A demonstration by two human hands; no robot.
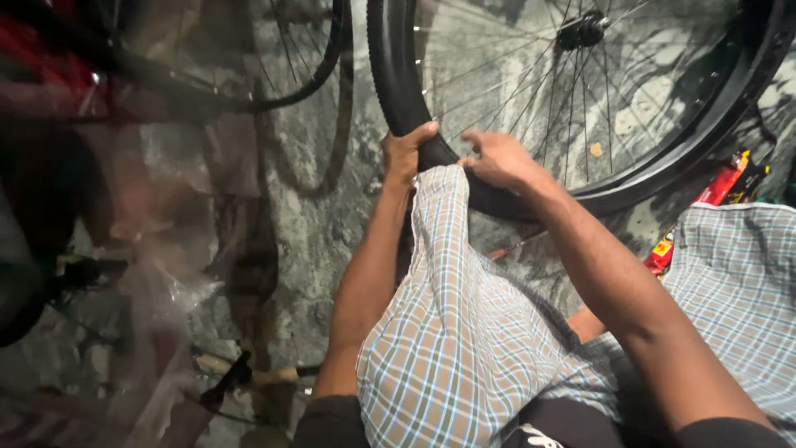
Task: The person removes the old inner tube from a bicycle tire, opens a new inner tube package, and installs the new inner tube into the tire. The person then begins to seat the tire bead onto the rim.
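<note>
A black bicycle wheel with tyre (398, 83) and thin spokes stands on the mottled grey floor in front of me, its hub (582, 30) near the top. My left hand (405, 151) grips the tyre's lower left curve. My right hand (496, 158) presses on the tyre just beside it, fingers curled over the rubber. My knee in checked cloth (452, 274) rises between my arms and touches the tyre below both hands.
A second bicycle wheel (298, 83) and a red frame part (50, 66) lie at the upper left. Crumpled clear plastic (166, 290) covers the floor at the left. A red packet (723, 184) lies at the right by my other checked knee (738, 265).
</note>
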